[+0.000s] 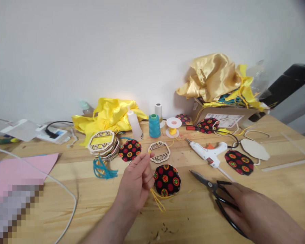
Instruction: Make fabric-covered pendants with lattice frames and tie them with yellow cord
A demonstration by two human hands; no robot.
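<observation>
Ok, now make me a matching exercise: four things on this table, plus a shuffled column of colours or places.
1. scissors
2. thread cone
3. yellow cord
4. glue gun

A. blue, standing upright
B. trailing from the left hand
C. white, with an orange trigger
D. handles at the right hand

Pairs: 1-D; 2-A; 3-B; 4-C

From here the round black flowered patch [167,180] seems matt cloth; black-handled scissors [210,185] have metal blades; far right, crumpled gold cloth [216,77] gleams.
</observation>
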